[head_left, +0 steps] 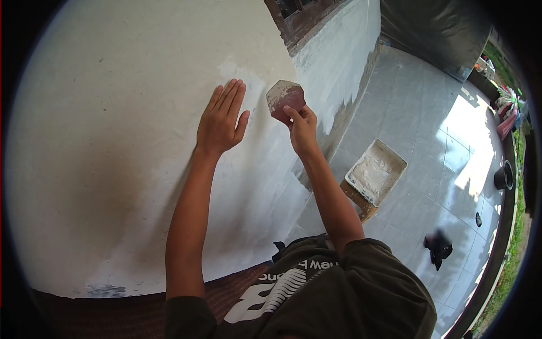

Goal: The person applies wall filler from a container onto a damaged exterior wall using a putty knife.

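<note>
My left hand (221, 120) lies flat against the pale wall (141, 85), its fingers straight and the thumb held a little apart. A whiter smear of putty (240, 70) shows on the wall by its fingertips. Between thumb and fingers, my right hand (303, 129) grips a putty spreader (285, 100), a flat reddish-brown piece with angled edges. Greyish putty coats its upper part. The spreader is in front of the wall near the corner, to the right of my left hand.
A tray (402, 165) of whitish putty rests on a wooden stool (361, 204) at the right. Grey tiles (406, 113) cover the floor. A window frame (307, 25) is above the corner. A black bucket (503, 176) and dark cloth (438, 248) lie farther right.
</note>
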A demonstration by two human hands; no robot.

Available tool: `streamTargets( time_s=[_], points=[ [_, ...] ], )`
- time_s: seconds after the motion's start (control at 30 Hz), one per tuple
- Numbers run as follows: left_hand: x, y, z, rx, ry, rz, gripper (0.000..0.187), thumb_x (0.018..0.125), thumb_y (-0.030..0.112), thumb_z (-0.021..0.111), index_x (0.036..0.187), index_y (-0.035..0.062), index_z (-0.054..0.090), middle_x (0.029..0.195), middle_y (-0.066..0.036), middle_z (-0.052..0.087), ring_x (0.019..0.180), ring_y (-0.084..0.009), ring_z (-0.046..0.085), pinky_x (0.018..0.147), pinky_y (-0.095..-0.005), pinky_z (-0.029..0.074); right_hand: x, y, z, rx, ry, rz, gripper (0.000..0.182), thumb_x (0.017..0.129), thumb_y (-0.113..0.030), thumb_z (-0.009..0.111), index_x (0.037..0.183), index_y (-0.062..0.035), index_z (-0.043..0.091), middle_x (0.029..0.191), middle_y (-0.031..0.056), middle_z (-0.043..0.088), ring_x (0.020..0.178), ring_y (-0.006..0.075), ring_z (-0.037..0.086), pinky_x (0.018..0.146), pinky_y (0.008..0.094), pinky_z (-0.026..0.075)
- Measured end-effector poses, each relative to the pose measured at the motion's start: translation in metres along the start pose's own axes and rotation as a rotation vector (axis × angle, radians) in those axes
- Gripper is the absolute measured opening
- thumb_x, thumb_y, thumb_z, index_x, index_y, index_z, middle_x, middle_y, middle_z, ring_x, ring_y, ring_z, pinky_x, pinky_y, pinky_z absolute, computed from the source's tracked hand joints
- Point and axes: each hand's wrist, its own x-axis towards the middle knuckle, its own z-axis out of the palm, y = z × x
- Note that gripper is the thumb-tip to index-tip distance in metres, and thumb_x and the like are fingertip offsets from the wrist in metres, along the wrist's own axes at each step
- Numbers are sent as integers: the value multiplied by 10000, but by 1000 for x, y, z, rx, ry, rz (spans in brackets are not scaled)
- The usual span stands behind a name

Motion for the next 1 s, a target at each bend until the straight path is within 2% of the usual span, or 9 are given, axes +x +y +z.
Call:
streamTargets(
  time_s=[0.07,0.2,0.3,0.37,0.4,0.47,0.57,0.8,1.0],
  points=[
    [0,0,1,8,-3,-3,511,966,236,502,1388,-53,479,1414,-184,535,1379,-293,450,1174,-450,314,7,-8,-8,61,-47,87,171,942,-53,616,1084,41,624,1062,124,689,968,199,676,919,372,562],
    [0,2,-1,-15,-7,-23,503,968,197,479,1409,-43,462,1435,-165,525,1387,-289,443,1167,-460,320,7,-11,-21,24,-87,150,161,960,-92,617,1052,30,667,1037,88,687,944,155,655,867,310,537],
    [1,2,-1,-10,-17,-23,504,965,193,481,1407,-46,464,1433,-166,526,1388,-289,442,1167,-458,320,12,-14,-28,-271,-121,21,219,940,-69,640,1139,18,671,974,58,658,846,147,637,803,303,538],
    [1,3,-2,-1,-21,-17,504,963,191,479,1406,-49,464,1430,-169,528,1389,-291,441,1168,-457,320,12,-25,-26,-920,-183,-359,336,885,7,659,1220,-14,663,859,53,574,797,168,572,761,317,512],
    [1,2,-2,-1,-22,-23,504,963,191,479,1406,-49,464,1430,-169,528,1389,-291,441,1168,-457,320,15,-21,-27,-921,-188,-356,336,885,7,659,1220,-14,663,859,53,574,797,168,572,761,317,512],
    [0,2,-1,-11,-25,-27,503,964,194,474,1404,-49,467,1427,-171,531,1388,-292,442,1166,-460,321,25,-11,-28,-1095,-94,-695,461,817,75,662,1266,-32,644,822,85,497,801,228,509,746,342,483],
    [1,3,-1,16,-45,-30,505,964,201,472,1402,-50,470,1423,-172,535,1385,-293,446,1164,-463,323,46,2,-23,-1189,-87,-837,523,774,92,660,1281,-34,633,859,89,513,865,274,500,773,359,478],
    [2,4,-3,19,-60,-43,508,960,205,474,1396,-54,476,1415,-179,540,1379,-298,455,1161,-467,325,56,36,-2,-1329,-67,-803,519,767,36,681,1279,-18,617,981,88,595,887,296,530,717,383,522],
    [2,3,-3,49,-55,-35,517,963,245,510,1385,-53,488,1393,-175,559,1366,-284,470,1162,-447,334,-12,45,-14,-1146,-171,-616,529,785,95,656,1304,9,601,817,97,532,790,252,506,689,347,467]
  ],
)
